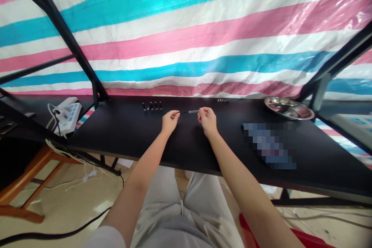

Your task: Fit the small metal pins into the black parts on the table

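Both of my hands are raised over the middle of the black table (128, 131). My left hand (170, 120) pinches the dark end of a thin rod-like piece (190, 112). My right hand (207, 119) pinches the other, pale metallic end, so the piece spans the gap between the two hands. Just behind my left hand several small dark upright parts (152, 106) stand in a row on the table. A second small cluster of dark parts (223, 101) lies farther back to the right.
A shallow metal dish (289, 107) sits at the back right. A blurred-out flat object (270, 145) lies on the table's right side. A white power strip (68, 114) with cables rests at the left end, above a wooden chair (26, 186). A striped tarp hangs behind.
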Tool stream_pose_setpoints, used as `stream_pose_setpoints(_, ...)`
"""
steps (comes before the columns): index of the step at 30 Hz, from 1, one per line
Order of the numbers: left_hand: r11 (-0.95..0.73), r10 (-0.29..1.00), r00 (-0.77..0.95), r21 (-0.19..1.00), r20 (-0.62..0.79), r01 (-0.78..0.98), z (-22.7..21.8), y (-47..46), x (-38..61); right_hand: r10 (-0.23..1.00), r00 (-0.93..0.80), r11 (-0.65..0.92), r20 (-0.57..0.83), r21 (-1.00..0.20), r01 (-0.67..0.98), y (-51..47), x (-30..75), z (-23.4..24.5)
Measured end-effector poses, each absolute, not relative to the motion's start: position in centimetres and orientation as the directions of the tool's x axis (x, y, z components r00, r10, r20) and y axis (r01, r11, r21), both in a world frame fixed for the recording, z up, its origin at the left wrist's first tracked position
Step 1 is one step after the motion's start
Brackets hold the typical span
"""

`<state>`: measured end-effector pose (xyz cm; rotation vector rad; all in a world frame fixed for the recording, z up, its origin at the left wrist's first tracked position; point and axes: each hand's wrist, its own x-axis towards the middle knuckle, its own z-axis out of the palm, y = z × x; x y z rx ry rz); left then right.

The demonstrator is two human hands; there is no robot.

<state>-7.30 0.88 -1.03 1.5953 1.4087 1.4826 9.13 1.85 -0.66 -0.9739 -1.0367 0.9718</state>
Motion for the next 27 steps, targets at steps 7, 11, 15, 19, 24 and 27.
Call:
stream_pose_setpoints(7, -0.287, 0.937, -0.135, 0.929, 0.323, 0.235, -0.63, 0.75, -7.15, 0.966, 0.148, 0.247, 0.213, -0.928, -0.280, 1.57, 8.85, -0.40)
stream_pose_setpoints(11, -0.276, 0.943, -0.127, 0.935, 0.309, 0.225, -0.38, 0.68, -7.11, 0.969, 0.125, 0.242, 0.213, -0.918, -0.315, 1.42, 8.97, -0.17)
stream_pose_setpoints(15, -0.271, 0.945, -0.114, 0.931, 0.305, 0.244, -0.36, 0.65, -7.07, 0.973, 0.103, 0.229, 0.206, -0.921, -0.314, 1.27, 8.98, -0.04)
stream_pose_setpoints(19, -0.278, 0.943, -0.105, 0.921, 0.315, 0.272, -0.48, 0.63, -6.96, 0.976, 0.091, 0.216, 0.198, -0.926, -0.311, 1.26, 8.98, -0.04)
stream_pose_setpoints(24, -0.291, 0.944, -0.068, 0.914, 0.322, 0.284, -0.53, 0.58, -6.85, 0.985, 0.041, 0.171, 0.168, -0.919, -0.355, 1.21, 9.18, 0.00)
stream_pose_setpoints(27, -0.298, 0.946, -0.032, 0.908, 0.322, 0.295, -0.59, 0.45, -6.77, 0.989, -0.017, 0.134, 0.148, -0.931, -0.338, 1.15, 9.07, -0.12)
